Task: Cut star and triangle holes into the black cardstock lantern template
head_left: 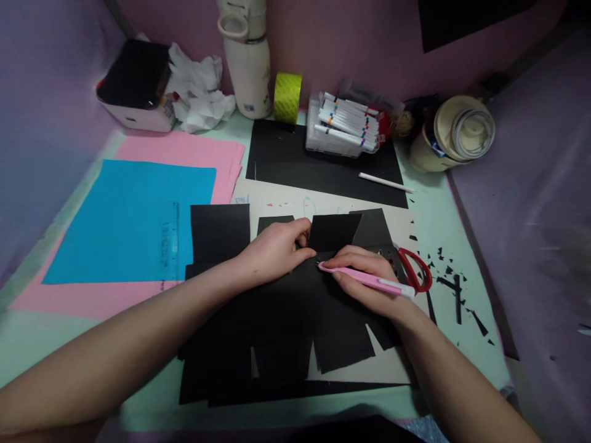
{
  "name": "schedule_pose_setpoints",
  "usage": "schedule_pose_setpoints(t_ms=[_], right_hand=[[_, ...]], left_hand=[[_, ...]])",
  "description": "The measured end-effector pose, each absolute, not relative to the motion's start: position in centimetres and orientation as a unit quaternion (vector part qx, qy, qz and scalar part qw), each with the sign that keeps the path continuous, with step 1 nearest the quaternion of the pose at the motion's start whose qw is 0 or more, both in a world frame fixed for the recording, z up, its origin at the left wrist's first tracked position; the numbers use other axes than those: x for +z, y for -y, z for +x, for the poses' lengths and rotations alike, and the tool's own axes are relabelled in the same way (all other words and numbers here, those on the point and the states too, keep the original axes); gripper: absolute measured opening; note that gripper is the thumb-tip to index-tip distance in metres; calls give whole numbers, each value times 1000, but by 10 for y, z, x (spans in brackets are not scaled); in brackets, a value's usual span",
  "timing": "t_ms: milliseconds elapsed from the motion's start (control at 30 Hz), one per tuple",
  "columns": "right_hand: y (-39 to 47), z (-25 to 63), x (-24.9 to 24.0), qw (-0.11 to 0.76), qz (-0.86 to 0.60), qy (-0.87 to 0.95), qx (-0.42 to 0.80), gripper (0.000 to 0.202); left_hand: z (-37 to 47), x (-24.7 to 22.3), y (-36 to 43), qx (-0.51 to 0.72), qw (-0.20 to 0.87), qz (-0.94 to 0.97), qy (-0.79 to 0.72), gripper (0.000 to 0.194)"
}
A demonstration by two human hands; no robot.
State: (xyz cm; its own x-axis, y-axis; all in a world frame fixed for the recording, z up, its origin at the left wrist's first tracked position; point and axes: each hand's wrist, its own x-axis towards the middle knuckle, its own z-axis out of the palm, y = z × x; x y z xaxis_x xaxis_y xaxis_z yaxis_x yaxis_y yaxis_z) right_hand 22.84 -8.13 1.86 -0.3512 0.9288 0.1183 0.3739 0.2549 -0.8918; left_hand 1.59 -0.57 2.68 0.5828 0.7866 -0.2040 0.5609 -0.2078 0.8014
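Note:
Several black paper pieces (281,320) lie overlapping in front of me, some with cut slits and flaps. My left hand (281,246) is closed at the thumb and fingers on a black paper flap (335,231) that stands partly raised. In my right hand (364,271) is a pink craft knife (364,278), held like a pen, its tip pointing left at the black paper just below the flap. Red-handled scissors (417,269) lie right beside my right hand, their blades mostly hidden.
Blue paper (124,221) with a clear ruler (171,240) rests on pink sheets at the left. Black scraps (458,298) lie right. Behind are a white bottle (249,77), yellow tape (287,98), a marker box (344,126), a white stick (385,183) and a round container (427,151).

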Motion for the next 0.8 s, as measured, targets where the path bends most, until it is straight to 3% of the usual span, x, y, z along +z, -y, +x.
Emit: schedule_pose_setpoints(t_ms=[267, 400, 567, 800], right_hand=[[81, 231, 24, 388, -467, 694, 388, 14], [88, 233, 19, 396, -484, 688, 368, 23], [96, 225, 10, 436, -534, 668, 280, 25], [91, 211, 2, 347, -487, 775, 203, 26]], left_hand=[[16, 28, 5, 123, 452, 767, -438, 18], [16, 27, 5, 125, 442, 775, -435, 18], [15, 26, 6, 127, 417, 785, -439, 12], [16, 27, 6, 125, 399, 797, -435, 11]])
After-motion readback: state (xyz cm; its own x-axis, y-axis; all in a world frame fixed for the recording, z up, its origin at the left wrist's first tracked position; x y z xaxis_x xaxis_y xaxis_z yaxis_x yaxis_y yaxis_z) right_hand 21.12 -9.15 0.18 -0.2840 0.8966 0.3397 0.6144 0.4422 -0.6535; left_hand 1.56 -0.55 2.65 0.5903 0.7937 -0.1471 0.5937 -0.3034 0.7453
